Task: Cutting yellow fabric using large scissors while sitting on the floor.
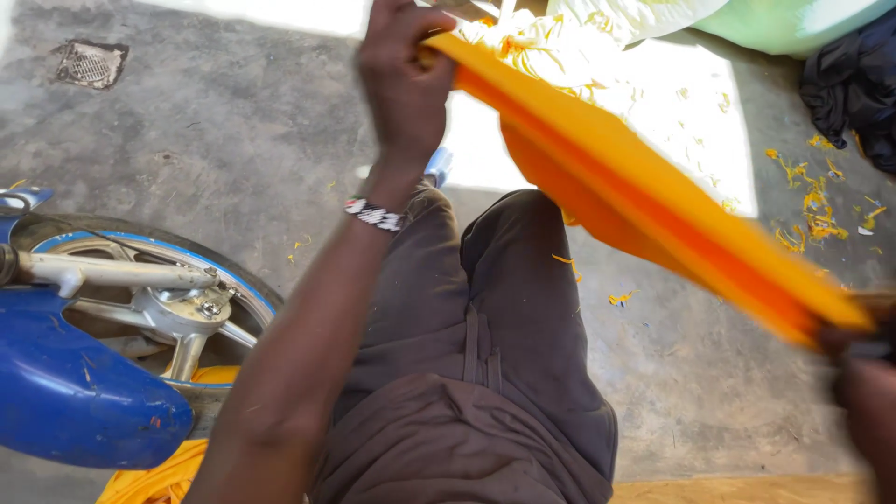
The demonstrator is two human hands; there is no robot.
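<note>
The left hand [403, 79] grips the far end of a long, folded strip of bright orange fabric [635, 191], pulled taut in the air above the person's dark trousers [485, 336] and the grey concrete floor [233, 131]. The right hand [863, 373], at the frame's right edge, clasps the near end. Orange scraps [812, 210] litter the floor, and a blue motorcycle's wheel [140, 299] stands at the left.

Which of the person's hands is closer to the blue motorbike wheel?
The left. The left hand grips the upper end of the orange cloth, above the motorbike wheel. The right hand holds the cloth's other end at the far right edge.
</note>
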